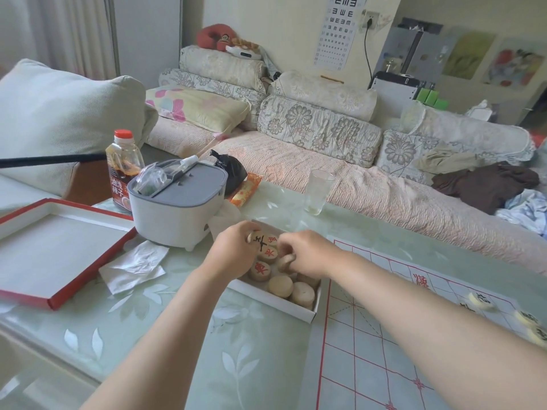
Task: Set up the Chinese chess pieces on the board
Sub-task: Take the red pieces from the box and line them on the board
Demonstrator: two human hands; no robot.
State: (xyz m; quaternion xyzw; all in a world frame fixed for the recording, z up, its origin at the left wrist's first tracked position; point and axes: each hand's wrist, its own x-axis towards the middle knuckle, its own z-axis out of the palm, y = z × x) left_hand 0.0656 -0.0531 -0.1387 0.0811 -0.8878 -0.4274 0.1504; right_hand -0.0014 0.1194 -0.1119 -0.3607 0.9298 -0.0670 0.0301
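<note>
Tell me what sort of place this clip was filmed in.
Most likely a home living room: a sofa piled with floral cushions stands behind a glossy leaf-patterned table, an eye chart hangs on the wall, and a chili oil bottle sits on the table.

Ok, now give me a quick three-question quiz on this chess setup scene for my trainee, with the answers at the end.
1. True or false: the left hand and right hand are both at the box, each gripping a piece.
2. The pieces already on the board, such as the placed piece near its right edge, carry characters in: A red, B black, C green.
3. What colour is the cap of the sauce bottle?

Key: 1 true; 2 B; 3 red.
</note>
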